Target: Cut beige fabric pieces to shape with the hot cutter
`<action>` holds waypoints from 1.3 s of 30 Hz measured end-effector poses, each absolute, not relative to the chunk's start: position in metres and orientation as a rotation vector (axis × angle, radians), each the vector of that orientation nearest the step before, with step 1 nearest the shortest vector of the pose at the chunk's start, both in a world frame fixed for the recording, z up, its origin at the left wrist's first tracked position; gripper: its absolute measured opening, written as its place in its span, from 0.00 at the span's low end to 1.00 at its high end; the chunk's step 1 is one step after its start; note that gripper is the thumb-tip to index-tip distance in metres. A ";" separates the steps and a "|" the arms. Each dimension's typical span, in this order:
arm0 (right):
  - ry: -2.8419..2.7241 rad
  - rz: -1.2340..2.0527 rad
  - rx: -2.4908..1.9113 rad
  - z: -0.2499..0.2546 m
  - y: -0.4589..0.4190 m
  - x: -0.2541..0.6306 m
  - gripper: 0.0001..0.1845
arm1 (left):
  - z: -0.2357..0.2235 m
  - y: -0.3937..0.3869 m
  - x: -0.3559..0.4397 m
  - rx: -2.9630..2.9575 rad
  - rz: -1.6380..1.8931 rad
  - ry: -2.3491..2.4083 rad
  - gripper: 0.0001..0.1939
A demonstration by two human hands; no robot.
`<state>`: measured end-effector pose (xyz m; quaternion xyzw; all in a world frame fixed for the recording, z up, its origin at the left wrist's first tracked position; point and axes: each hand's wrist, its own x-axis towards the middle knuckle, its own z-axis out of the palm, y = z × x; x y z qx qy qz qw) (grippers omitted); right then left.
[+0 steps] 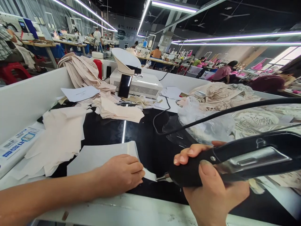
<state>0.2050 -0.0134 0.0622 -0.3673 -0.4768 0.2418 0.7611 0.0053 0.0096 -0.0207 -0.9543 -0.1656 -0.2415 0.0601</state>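
My right hand (211,188) is wrapped around a black corded hand tool (195,168), which has a long metal lever and a narrow metal tip. That tip points left and meets the right end of a white sheet (94,157), paper or fabric, lying on the black glossy worktop (150,131). My left hand (124,172) rests on the sheet near the same end, fingers curled together and pressing on it. A pale cream strip runs along the sheet's upper right part. The left fingertips and what lies under them are partly hidden.
Stacked cream fabric pieces (56,135) lie left, near a white printed package (21,147). A phone (124,85) leans against a white vented box (138,81). The tool's black cable (223,111) arches over a plastic bag (204,122) and lace (258,121). Other people sit at sewing machines beyond.
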 end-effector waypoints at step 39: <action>-1.040 0.545 -0.737 0.058 0.003 0.185 0.20 | -0.028 0.010 0.009 -2.830 -0.777 -0.465 0.12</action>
